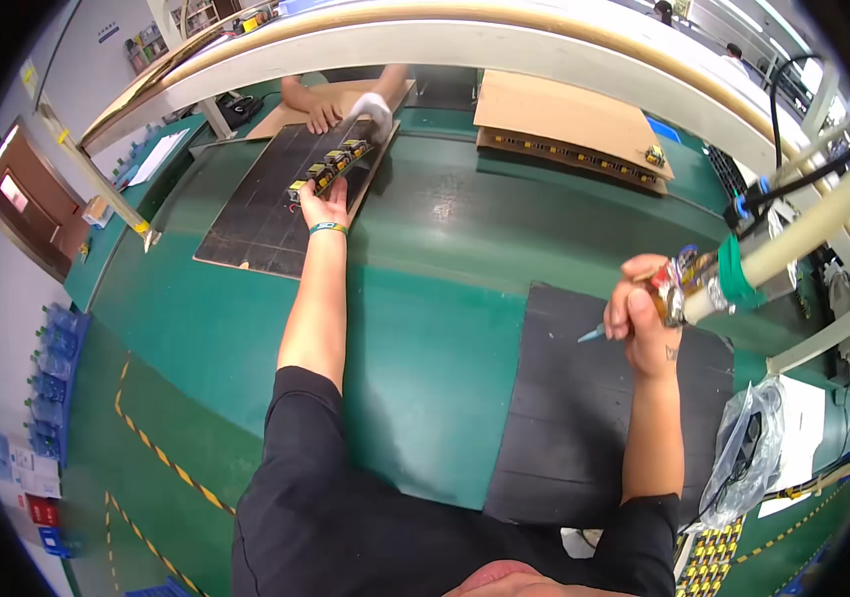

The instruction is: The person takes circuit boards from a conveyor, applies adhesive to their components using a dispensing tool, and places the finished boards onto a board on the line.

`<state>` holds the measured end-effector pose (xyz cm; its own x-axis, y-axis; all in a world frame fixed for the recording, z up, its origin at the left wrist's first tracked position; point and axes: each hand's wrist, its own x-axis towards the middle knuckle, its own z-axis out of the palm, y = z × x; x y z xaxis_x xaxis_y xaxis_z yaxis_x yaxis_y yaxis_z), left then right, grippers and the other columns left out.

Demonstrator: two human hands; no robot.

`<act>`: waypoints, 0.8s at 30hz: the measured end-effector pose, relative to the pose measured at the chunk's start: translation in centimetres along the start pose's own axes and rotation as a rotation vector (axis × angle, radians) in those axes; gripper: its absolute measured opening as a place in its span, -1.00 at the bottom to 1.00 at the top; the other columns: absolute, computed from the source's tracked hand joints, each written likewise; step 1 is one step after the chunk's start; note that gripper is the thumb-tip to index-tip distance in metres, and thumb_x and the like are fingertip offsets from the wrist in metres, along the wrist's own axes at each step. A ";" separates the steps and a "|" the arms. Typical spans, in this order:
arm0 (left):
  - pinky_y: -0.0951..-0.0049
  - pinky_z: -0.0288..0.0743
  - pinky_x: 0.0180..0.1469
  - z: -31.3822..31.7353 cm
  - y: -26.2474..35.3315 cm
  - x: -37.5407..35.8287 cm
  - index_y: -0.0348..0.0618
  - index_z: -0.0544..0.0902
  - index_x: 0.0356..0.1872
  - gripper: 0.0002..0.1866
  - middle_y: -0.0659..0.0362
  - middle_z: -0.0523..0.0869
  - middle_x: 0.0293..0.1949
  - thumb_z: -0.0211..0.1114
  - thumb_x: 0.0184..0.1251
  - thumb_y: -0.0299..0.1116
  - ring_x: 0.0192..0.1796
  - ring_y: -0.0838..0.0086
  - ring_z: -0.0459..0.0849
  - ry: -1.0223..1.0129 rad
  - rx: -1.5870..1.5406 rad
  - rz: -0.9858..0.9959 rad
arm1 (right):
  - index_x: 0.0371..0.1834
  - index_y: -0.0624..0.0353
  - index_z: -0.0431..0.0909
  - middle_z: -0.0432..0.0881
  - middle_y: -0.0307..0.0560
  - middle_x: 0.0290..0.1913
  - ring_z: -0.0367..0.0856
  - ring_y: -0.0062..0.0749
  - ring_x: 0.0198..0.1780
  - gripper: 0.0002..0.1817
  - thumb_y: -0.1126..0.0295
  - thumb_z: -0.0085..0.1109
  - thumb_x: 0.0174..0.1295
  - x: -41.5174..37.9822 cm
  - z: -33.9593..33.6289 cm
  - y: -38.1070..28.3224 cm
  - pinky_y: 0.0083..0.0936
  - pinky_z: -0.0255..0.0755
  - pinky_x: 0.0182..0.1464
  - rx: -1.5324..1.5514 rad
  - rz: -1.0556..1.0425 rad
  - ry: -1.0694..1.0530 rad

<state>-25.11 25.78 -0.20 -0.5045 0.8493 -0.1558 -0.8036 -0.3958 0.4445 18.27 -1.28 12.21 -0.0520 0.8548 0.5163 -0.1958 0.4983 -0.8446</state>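
Note:
My left hand (323, 204) reaches far forward and rests on a dark tray (256, 214), touching a row of small yellow-and-black components (328, 167) on it. I cannot tell whether it pinches one. My right hand (641, 316) is shut on a hanging power screwdriver (713, 284), whose blue tip (592, 333) points left over a black mat (584, 418). The tool hangs from a pale tube (823, 224) running up to the right.
Across the green table (425, 318), another person's hands (350, 109), one in a white glove, work at the tray's far end. Cardboard-covered trays (569, 134) lie at the back right. A plastic bag (748, 453) and more yellow components (708, 562) sit at the near right.

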 end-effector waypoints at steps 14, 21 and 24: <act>0.10 0.46 0.23 -2.9 -3.2 4.9 -0.24 0.42 0.14 -0.56 -0.05 0.54 0.10 0.11 0.41 -0.14 0.13 0.14 0.56 -0.224 0.277 -0.251 | 0.07 0.23 0.34 0.37 -0.26 -0.62 0.28 -0.62 -0.67 -0.54 0.18 0.24 0.28 0.0 -0.3 0.2 -0.65 0.19 -0.65 0.107 -0.047 -0.121; 0.35 0.52 0.05 0.9 -7.7 -11.9 -0.17 0.50 -0.23 -0.85 0.10 0.64 -0.17 0.16 0.43 -0.30 -0.11 0.39 0.61 -0.806 0.871 -0.361 | 0.13 0.16 0.43 0.56 -0.25 -0.38 0.49 -0.71 -0.46 -0.62 0.53 0.19 0.23 -0.2 -0.8 -2.4 -0.71 0.42 -0.48 0.107 0.132 -0.167; 0.48 0.49 0.02 0.3 -10.2 -21.0 -0.20 0.49 -0.19 -0.87 0.14 0.62 -0.17 0.18 0.41 -0.36 -0.12 0.48 0.59 -1.281 1.111 -0.191 | 0.23 0.27 0.30 0.54 -0.18 -0.34 0.51 -0.62 -0.42 -0.39 0.30 0.33 0.16 -0.2 -1.9 -3.5 -0.65 0.45 -0.41 0.128 0.252 -0.322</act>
<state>-6.23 12.04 -1.23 0.5693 0.7884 0.2329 0.0527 -0.3177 0.9467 20.85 -2.96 14.77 -0.4134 0.8484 0.3306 -0.2567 0.2398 -0.9363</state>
